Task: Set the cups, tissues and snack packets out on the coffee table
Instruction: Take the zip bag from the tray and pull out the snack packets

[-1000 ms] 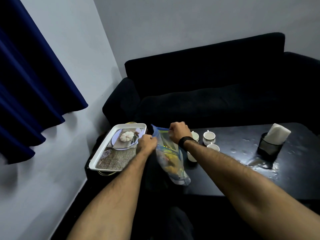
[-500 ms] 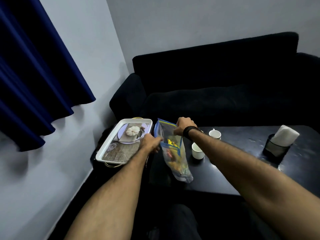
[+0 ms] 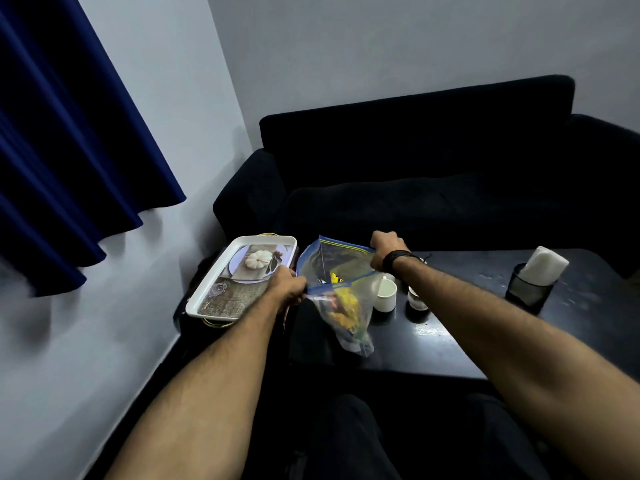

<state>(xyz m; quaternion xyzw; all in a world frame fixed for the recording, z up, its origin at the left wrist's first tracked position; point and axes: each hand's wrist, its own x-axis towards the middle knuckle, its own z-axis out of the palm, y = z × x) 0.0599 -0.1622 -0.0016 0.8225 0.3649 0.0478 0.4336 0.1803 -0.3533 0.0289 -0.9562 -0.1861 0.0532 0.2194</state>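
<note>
Head view: left hand (image 3: 286, 285) pinches the near rim of a clear zip bag (image 3: 337, 292), right hand (image 3: 387, 248) grips the far rim, mouth pulled wide between them. Snack packets (image 3: 341, 303), yellow and orange, sit inside; bag hangs over the left edge of the dark coffee table (image 3: 450, 334). White cup (image 3: 385, 295) just right of the bag, another cup (image 3: 416, 299) beside it, partly hidden by the right forearm. Tissue holder (image 3: 531, 280) stands well apart at the table's right. White tray (image 3: 239, 277) left of the table. Dark sofa (image 3: 415, 161) behind.
</note>
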